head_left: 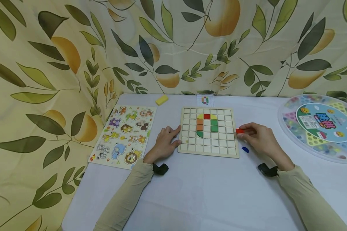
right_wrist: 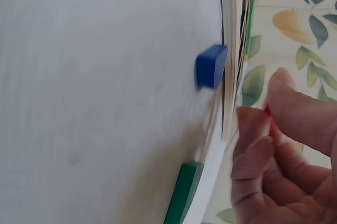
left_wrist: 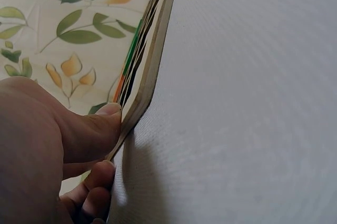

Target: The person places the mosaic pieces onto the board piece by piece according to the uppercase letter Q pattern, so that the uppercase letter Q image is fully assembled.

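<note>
A square wooden grid board (head_left: 208,148) lies mid-table, with red, yellow, orange and green blocks arched in its cells. My left hand (head_left: 163,144) rests at its left edge, index finger and thumb touching the rim; the left wrist view shows the thumb (left_wrist: 97,134) against the board's corner. Just beyond the right edge, my right hand (head_left: 260,138) pinches a small red block (head_left: 239,131) between thumb and fingers. Below that hand lies a blue half-round block (head_left: 245,149). A green block (right_wrist: 183,192) shows on the table in the right wrist view; the hand hides it from the head camera.
An animal picture board (head_left: 122,136) lies at left. Behind the grid stands a small pattern card (head_left: 205,100), with a yellow block (head_left: 162,100) to its left. A round clear game case (head_left: 325,123) sits at right. A fruit-print cloth (head_left: 173,48) hangs behind the table.
</note>
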